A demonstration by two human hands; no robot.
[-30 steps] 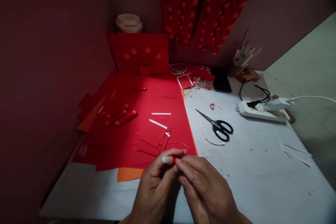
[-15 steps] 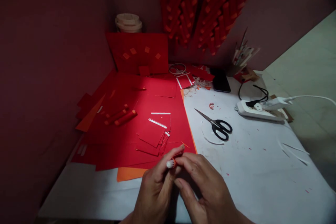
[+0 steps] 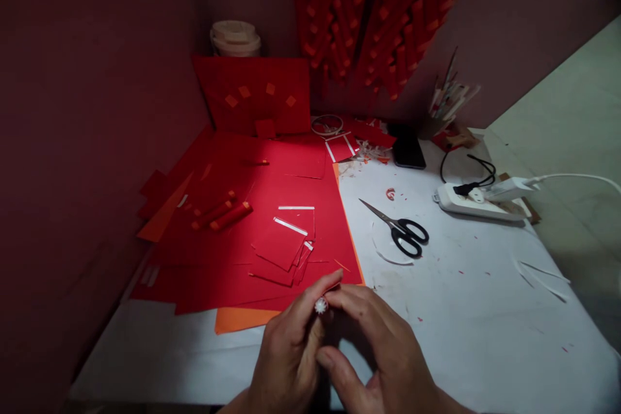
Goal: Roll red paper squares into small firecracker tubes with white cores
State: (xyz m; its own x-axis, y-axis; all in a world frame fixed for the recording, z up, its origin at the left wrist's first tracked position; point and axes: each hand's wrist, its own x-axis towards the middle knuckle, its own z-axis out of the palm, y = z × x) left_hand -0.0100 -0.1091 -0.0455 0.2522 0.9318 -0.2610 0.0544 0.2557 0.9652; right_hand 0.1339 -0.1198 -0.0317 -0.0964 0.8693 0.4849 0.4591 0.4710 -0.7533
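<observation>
At the table's near edge, my left hand (image 3: 291, 346) is closed around a thin stick with a white, ridged end (image 3: 321, 305) that faces me. Its length is hidden by my fingers, and a sliver of red paper shows beside it. My right hand (image 3: 388, 343) curls in from the other side, its index fingertip pressed against the stick and its thumb lower, near my left fingers. Just beyond lie several small red paper pieces (image 3: 280, 246), some with a white strip along one edge. Red paper rolls (image 3: 231, 215) with orange ends rest farther left.
Black-handled scissors (image 3: 400, 229) lie right of the large red sheets (image 3: 204, 284). A power strip (image 3: 480, 204) with cords sits at the right, near a dark phone (image 3: 407, 145). At the back stand a pen holder (image 3: 436, 123), a red board (image 3: 276, 77) and a white tub (image 3: 236, 39).
The stick's white end has turned to face me more directly and shifted slightly right. My right thumb has moved a little left and down. Objects on the table stay put.
</observation>
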